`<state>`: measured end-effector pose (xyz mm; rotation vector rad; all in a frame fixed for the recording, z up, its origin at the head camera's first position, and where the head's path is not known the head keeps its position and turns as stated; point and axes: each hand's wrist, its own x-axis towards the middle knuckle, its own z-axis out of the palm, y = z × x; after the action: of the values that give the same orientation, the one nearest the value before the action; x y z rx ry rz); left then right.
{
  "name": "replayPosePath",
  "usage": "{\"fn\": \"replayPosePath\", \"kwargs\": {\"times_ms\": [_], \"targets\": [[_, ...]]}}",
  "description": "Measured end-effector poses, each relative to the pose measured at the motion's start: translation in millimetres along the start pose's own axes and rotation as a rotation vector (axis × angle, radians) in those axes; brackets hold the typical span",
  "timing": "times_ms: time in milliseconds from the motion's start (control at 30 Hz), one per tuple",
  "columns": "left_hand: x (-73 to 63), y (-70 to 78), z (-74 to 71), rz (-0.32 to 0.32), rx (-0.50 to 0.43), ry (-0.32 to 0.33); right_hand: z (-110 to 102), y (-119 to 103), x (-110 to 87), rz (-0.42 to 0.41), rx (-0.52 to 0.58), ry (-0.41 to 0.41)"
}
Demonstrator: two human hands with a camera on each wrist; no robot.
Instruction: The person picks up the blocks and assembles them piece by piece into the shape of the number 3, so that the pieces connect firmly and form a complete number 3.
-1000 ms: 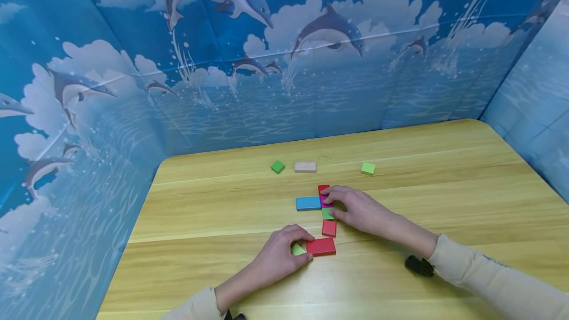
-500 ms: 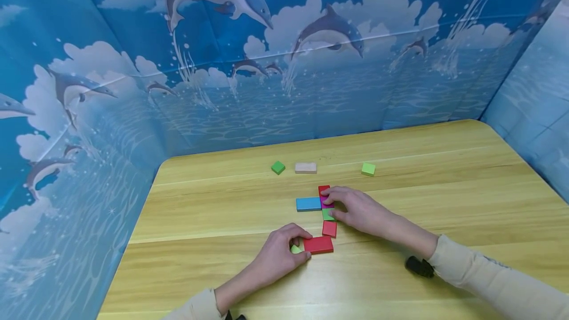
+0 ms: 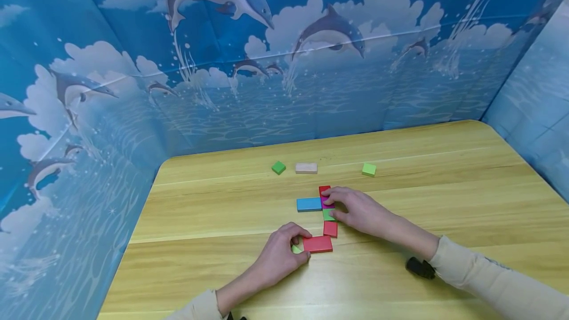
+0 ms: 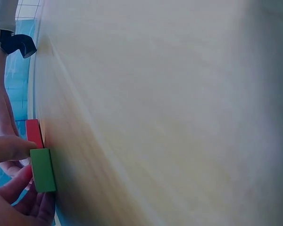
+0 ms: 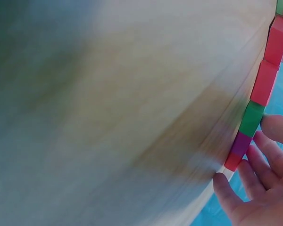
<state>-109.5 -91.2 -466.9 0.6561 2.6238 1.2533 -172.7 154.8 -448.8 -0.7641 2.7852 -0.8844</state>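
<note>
My left hand (image 3: 282,248) grips a long red block (image 3: 319,244) at its left end, thumb on the near edge and index finger on the far edge. A light green piece (image 3: 296,249) sits inside that grip, against the red block. My right hand (image 3: 364,211) rests at a row of blocks with loosely spread fingers: thumb at a green block (image 3: 327,216), fingertips over a purple block (image 3: 331,206) and a red block (image 3: 324,189). A smaller red block (image 3: 330,229) lies between the green block and the long red one. The right wrist view shows this row edge-on.
A blue block (image 3: 308,205) lies left of the purple one. Farther back on the wooden table (image 3: 444,186) are a dark green block (image 3: 278,167), a pale block (image 3: 306,168) and a lime green block (image 3: 369,169). A dolphin-printed curtain (image 3: 266,107) stands behind the table.
My left hand has slid the long red block and the light green piece slightly left and away from me, up to the small red block. My right hand has stayed in place.
</note>
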Motion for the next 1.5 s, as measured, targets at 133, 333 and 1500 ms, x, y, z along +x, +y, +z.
{"fn": "replayPosePath", "kwargs": {"times_ms": [133, 333, 1500], "targets": [[-0.6, 0.6, 0.7, -0.006, 0.011, 0.007, 0, 1, -0.5, -0.002, 0.002, -0.001], [-1.1, 2.3, 1.9, -0.005, 0.036, 0.026, 0, 1, -0.1, -0.007, -0.004, 0.003], [-37.1, -0.3, -11.8, -0.124, 0.119, 0.078, 1, 0, 0.7, -0.005, -0.007, 0.000]]}}
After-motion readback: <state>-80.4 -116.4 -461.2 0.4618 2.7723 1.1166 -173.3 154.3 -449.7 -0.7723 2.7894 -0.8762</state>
